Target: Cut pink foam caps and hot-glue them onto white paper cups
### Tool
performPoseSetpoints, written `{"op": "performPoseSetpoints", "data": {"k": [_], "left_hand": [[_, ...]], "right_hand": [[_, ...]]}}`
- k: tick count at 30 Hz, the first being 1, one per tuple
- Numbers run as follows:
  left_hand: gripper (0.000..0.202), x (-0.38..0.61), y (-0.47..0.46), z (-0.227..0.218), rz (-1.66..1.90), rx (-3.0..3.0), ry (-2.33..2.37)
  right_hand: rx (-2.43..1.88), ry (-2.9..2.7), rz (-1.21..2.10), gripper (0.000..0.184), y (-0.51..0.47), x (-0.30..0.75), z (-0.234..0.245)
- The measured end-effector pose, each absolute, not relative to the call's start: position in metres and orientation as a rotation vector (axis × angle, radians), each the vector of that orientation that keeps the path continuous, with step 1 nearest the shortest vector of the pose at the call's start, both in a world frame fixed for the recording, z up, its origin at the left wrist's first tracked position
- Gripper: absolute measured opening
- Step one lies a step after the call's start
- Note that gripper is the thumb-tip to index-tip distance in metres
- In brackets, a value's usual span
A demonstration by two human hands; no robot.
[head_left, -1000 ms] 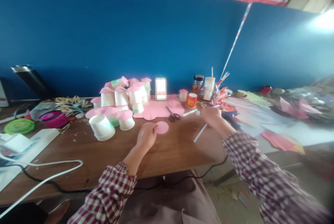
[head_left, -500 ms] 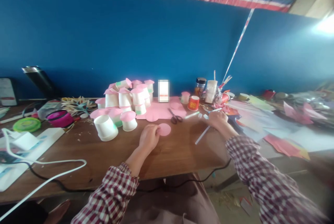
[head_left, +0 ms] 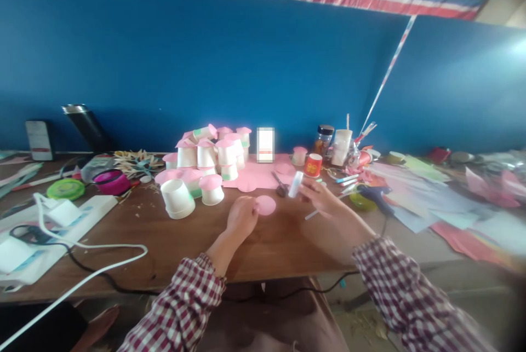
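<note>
My left hand pinches the edge of a round pink paper disc just above the brown table. In my right hand is a white glue stick, held upright with a slight tilt, to the right of the disc. Behind it lie dark-handled scissors, partly hidden by the glue stick. Left of my left hand, a bare white paper cup stands upside down. Beside it is a paper cup topped with a pink disc. More pink-topped cups are stacked behind. A thin translucent strip lies below my right hand.
Pink paper sheets lie by the wall. A red cup, a jar and markers stand or lie at right, near loose paper. At left are a power strip with cables and a magenta pouch.
My right hand has picked up the glue stick and brought it left toward the disc. My left hand keeps hold of the disc. The camera view has turned slightly left.
</note>
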State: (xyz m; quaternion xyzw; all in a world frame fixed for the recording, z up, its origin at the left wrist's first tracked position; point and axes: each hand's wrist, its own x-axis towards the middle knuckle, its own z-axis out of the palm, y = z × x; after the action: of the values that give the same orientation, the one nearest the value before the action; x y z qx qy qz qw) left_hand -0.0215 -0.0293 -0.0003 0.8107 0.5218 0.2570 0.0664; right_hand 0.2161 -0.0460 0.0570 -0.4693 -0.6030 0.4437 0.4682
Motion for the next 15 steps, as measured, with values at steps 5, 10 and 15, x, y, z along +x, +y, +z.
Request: {"op": "performPoseSetpoints", "data": {"k": [5,10,15], "left_hand": [[0.021,-0.023,-0.031,0.002,0.824,2.483,1.504],[0.021,-0.023,-0.032,0.006,0.752,2.501,1.516],[0.021,-0.023,-0.030,0.004,0.712,2.494,1.533]], "right_hand": [[-0.955,-1.121,1.459,0.027,-0.059,0.183,0.052],[-0.881,-0.859,1.566,0.028,-0.060,0.162,0.040],[-0.845,-0.853,1.595,0.025,-0.064,0.152,0.034]]}}
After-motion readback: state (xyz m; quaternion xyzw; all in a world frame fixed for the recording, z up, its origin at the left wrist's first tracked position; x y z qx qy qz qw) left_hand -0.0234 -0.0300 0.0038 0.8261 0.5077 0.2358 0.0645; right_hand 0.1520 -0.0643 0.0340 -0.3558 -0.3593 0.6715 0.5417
